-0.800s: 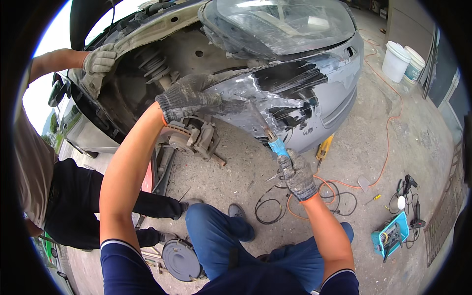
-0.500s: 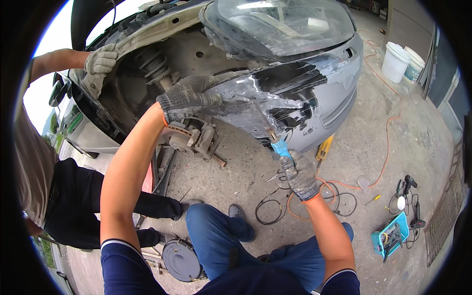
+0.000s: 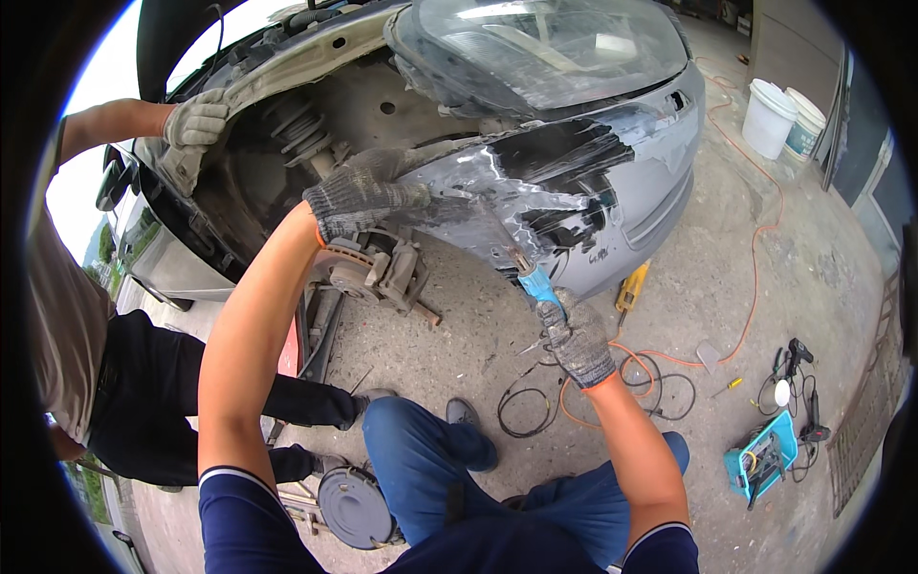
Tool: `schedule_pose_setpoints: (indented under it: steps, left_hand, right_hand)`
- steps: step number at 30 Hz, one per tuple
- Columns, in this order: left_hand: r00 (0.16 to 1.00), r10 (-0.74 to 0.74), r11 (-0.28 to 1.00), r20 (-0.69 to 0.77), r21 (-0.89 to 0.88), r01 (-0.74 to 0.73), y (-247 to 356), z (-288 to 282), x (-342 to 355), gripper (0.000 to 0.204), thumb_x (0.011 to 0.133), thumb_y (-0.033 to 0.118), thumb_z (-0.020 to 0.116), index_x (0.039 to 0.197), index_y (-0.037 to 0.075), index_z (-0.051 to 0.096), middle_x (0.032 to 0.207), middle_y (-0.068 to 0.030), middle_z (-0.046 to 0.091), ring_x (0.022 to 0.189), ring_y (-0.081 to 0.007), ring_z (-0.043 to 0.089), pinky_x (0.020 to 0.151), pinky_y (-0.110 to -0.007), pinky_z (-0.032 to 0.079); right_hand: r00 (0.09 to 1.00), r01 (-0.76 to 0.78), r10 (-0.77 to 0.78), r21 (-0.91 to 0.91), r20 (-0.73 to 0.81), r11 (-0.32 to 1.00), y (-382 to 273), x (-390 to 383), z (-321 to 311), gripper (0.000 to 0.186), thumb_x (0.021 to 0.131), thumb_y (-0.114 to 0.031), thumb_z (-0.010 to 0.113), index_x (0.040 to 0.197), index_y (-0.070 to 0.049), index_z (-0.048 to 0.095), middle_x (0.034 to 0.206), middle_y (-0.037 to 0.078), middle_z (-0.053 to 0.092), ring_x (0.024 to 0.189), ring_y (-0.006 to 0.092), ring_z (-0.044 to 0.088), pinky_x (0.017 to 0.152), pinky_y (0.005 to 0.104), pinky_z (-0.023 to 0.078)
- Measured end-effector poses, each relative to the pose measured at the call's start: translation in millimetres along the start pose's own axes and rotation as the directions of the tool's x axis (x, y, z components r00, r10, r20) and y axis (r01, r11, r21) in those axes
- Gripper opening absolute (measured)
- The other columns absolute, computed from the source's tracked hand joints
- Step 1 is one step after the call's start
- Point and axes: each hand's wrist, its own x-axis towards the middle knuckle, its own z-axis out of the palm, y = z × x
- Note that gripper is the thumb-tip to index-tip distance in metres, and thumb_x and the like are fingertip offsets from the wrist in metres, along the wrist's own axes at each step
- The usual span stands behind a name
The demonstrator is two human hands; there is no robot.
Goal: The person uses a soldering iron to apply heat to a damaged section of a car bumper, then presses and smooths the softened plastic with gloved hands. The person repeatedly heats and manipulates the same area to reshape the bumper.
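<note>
The car's grey front bumper (image 3: 660, 177) is scraped, with black bare patches and a torn, shiny area. On its left end, beside the wheel well, my gloved left hand (image 3: 368, 196) is closed around the edge. My gloved right hand (image 3: 579, 342) grips the blue handle of a soldering iron (image 3: 535, 283). The iron's metal shaft points up and left at the damaged part of the bumper. Whether its tip touches the surface is hard to tell. A cloudy headlight (image 3: 564, 53) sits above the bumper.
At the left, a co-worker's gloved hand (image 3: 198, 120) rests on the fender edge. A brake disc (image 3: 356, 275) shows below the wheel well. Cables (image 3: 531, 413) and an orange hose (image 3: 757, 277) lie on the floor. A blue tool basket (image 3: 776, 445) and white buckets (image 3: 768, 122) stand right.
My right hand and the soldering iron have shifted slightly up and to the left. My left hand keeps its hold on the bumper.
</note>
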Motion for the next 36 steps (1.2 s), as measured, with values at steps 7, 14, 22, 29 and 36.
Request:
schedule_pose_setpoints:
  steps: [7, 14, 22, 29, 36]
  left_hand:
    - [1.000, -0.014, 1.000, -0.001, -0.013, 0.014, 0, 1, 0, 0.062, 0.087, 0.009, 0.065, 0.143, 0.003, 0.040, 0.107, -0.0057, 0.064, 0.088, -0.0091, 0.059, 0.078, -0.024, 0.052]
    - [0.999, -0.003, 0.998, -0.035, -0.056, 0.001, 0, 4, -2, 0.060, 0.086, 0.011, 0.067, 0.141, 0.003, 0.045, 0.109, -0.0056, 0.064, 0.093, -0.0106, 0.056, 0.084, -0.026, 0.048]
    - [0.999, 0.026, 0.992, -0.032, 0.127, -0.021, 6, 4, -2, 0.060, 0.085, 0.010, 0.067, 0.140, 0.002, 0.044, 0.110, -0.0053, 0.064, 0.094, -0.0101, 0.056, 0.085, -0.026, 0.047]
    - [0.999, 0.028, 0.991, -0.032, 0.131, -0.024, 0, 2, 0, 0.060, 0.085, 0.008, 0.066, 0.141, 0.004, 0.044, 0.107, -0.0057, 0.063, 0.089, -0.0099, 0.057, 0.080, -0.026, 0.048]
    - [1.000, 0.009, 0.995, -0.010, 0.096, -0.008, 2, 2, -1, 0.049, 0.088, 0.010, 0.066, 0.132, -0.005, 0.050, 0.111, -0.0058, 0.063, 0.097, -0.0105, 0.054, 0.089, -0.027, 0.046]
  right_hand:
    - [0.996, 0.053, -0.062, -0.146, -0.057, 0.988, -1, 0, -9, 0.029, 0.093, -0.035, 0.058, 0.102, -0.008, 0.064, 0.082, 0.017, 0.064, 0.074, 0.0359, 0.063, 0.066, 0.0422, 0.050]
    - [0.986, 0.128, -0.149, -0.233, -0.075, 0.964, -6, 7, -16, 0.032, 0.092, -0.036, 0.060, 0.102, -0.007, 0.064, 0.083, 0.017, 0.065, 0.075, 0.0360, 0.063, 0.067, 0.0432, 0.050]
    - [0.971, 0.205, -0.234, -0.345, -0.045, 0.916, -21, 10, -30, 0.029, 0.091, -0.031, 0.062, 0.102, -0.004, 0.065, 0.083, 0.016, 0.066, 0.076, 0.0336, 0.064, 0.069, 0.0395, 0.051]
    - [0.970, 0.171, -0.222, -0.364, -0.100, 0.915, -9, 21, -53, 0.029, 0.091, -0.030, 0.063, 0.103, -0.004, 0.065, 0.081, 0.017, 0.066, 0.075, 0.0345, 0.064, 0.068, 0.0394, 0.050]
    - [0.969, 0.229, -0.249, -0.344, -0.013, 0.911, -22, 25, -54, 0.031, 0.090, -0.030, 0.065, 0.102, -0.002, 0.066, 0.083, 0.019, 0.066, 0.076, 0.0342, 0.064, 0.069, 0.0392, 0.050]
